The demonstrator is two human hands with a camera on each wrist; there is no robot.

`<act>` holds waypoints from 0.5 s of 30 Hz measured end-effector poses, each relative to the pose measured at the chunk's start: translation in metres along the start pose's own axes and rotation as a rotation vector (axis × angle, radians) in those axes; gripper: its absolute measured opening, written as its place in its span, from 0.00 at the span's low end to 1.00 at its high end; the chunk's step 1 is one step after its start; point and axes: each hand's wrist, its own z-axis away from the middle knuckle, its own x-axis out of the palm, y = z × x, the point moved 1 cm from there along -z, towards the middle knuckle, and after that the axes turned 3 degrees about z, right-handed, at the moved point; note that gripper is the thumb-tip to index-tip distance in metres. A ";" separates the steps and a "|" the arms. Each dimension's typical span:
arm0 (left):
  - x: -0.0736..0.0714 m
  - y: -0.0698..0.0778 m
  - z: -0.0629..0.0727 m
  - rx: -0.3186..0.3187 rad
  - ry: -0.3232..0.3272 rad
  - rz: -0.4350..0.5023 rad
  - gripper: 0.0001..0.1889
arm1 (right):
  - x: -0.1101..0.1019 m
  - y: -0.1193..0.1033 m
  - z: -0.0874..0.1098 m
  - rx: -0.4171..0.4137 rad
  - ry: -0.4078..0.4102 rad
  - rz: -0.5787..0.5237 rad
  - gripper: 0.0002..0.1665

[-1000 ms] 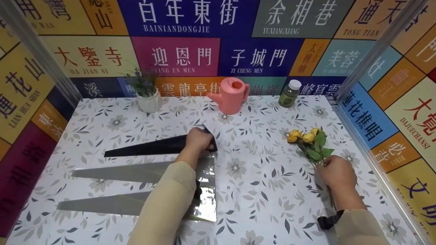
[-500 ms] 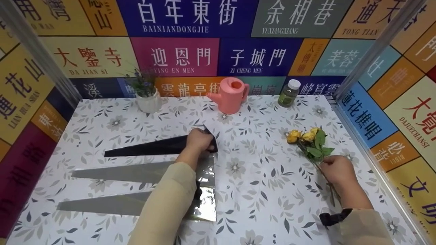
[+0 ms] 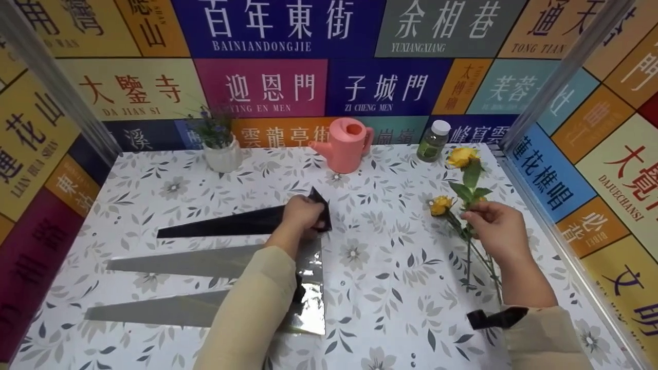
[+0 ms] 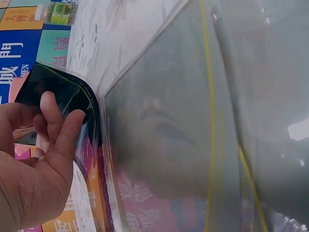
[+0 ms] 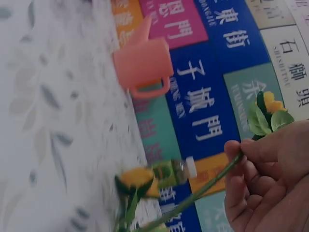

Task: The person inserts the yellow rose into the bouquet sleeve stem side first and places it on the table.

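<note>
- Yellow roses (image 3: 440,206) occupy the right of the floral tablecloth (image 3: 380,257), one raised, their stems trailing toward the near side by a black wrist strap (image 3: 497,318); which stem belongs to which bloom is hard to trace.
- Grey flower sleeves (image 3: 149,307) lie flat at the near left. The left forearm (image 3: 247,303) covers part of them and glare washes out the glossy wide end, so I cannot count the layers.
- Right hand (image 3: 501,231): thumb and index finger meet, pinching the raised rose's stem below its leaves. Another bloom is mostly hidden behind these fingers. Crossing stems could catch and drag a second rose along; pinching too hard could bruise the stem.
- Left hand (image 3: 302,213): fingers bent at the lifted wide end of the black flower sleeve (image 3: 221,221), appearing to grip its film; the knuckles hide the exact contact. A loosened hold could let the mouth collapse, and a hard tug could crease it.
- Far side: a white-capped jar (image 3: 432,146), its label unreadable, a pink watering can (image 3: 347,149) and a potted plant (image 3: 222,154) with blurred foliage. Reaching farther on the right might knock the jar.
</note>
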 end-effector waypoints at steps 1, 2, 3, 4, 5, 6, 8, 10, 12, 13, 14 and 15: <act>0.001 0.001 0.000 -0.002 -0.002 -0.002 0.09 | 0.004 -0.006 -0.002 0.001 0.004 -0.049 0.23; 0.001 0.001 0.000 -0.003 -0.002 -0.008 0.09 | 0.008 -0.012 -0.004 0.006 0.011 -0.105 0.22; 0.002 0.002 0.000 -0.007 -0.002 -0.010 0.09 | 0.014 -0.019 -0.006 0.008 0.018 -0.175 0.22; 0.002 0.002 0.000 -0.010 0.000 -0.009 0.10 | 0.020 -0.025 -0.008 0.008 0.028 -0.256 0.21; 0.002 0.003 0.000 -0.016 0.000 -0.008 0.10 | 0.026 -0.032 -0.009 0.006 0.041 -0.329 0.19; 0.002 0.003 0.000 -0.021 0.001 -0.009 0.10 | 0.033 -0.040 -0.011 0.002 0.057 -0.399 0.17; 0.001 0.004 0.000 -0.025 0.006 -0.009 0.10 | 0.049 -0.054 -0.014 -0.038 0.115 -0.523 0.13; 0.001 0.003 0.001 -0.021 0.012 -0.011 0.09 | 0.067 -0.069 -0.015 -0.114 0.168 -0.632 0.11; 0.001 0.003 0.001 -0.007 0.015 -0.019 0.09 | 0.083 -0.083 -0.015 -0.207 0.216 -0.687 0.10; 0.001 0.003 0.002 0.001 0.017 -0.022 0.09 | 0.092 -0.089 -0.015 -0.256 0.235 -0.714 0.09; 0.002 0.003 0.001 0.006 0.016 -0.025 0.08 | 0.099 -0.094 -0.016 -0.303 0.238 -0.742 0.09; 0.002 0.003 0.001 0.015 0.015 -0.026 0.08 | 0.106 -0.100 -0.016 -0.333 0.236 -0.760 0.09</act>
